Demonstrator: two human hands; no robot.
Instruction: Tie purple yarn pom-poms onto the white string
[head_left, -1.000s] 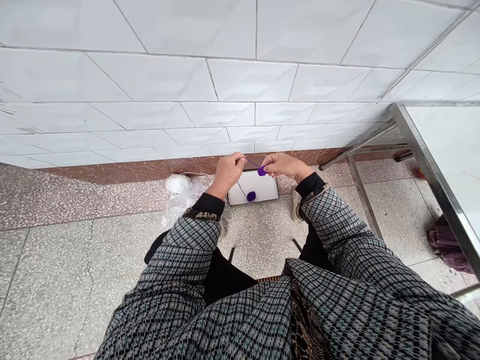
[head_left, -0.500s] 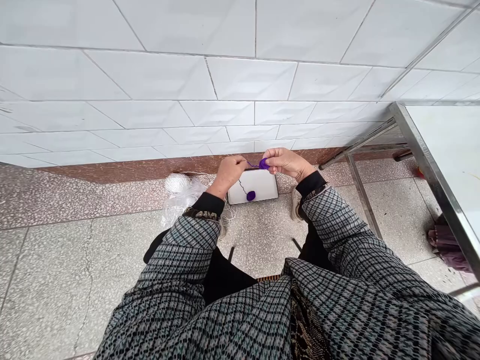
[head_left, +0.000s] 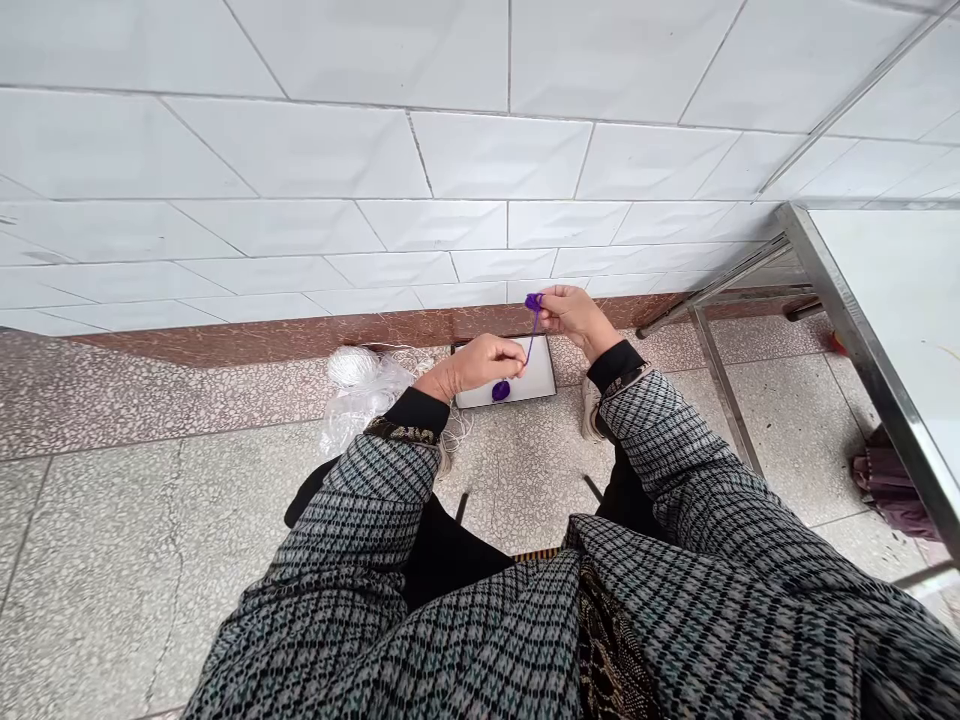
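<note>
Between the fingertips of my right hand (head_left: 571,312) is a small purple bundle of yarn (head_left: 533,301), held above the far edge of a shallow white box (head_left: 536,378). A purple strand (head_left: 532,338) runs from the bundle down to my left hand (head_left: 489,362), which pinches it over the box. My left hand is lower and nearer to me than the right. Inside the box, just below my left fingers, lies a purple yarn ball (head_left: 500,391). The left hand partly covers the box.
White yarn (head_left: 354,367) and clear plastic (head_left: 367,400) lie on the floor left of the box, with loose white cord (head_left: 459,425) beside it. A tiled wall (head_left: 480,225) rises close ahead. A metal-framed table (head_left: 855,320) stands at the right.
My left hand has moved right and down, over the box, with the strand. My right hand has risen slightly, and the strand between them now runs steeply instead of sideways.
</note>
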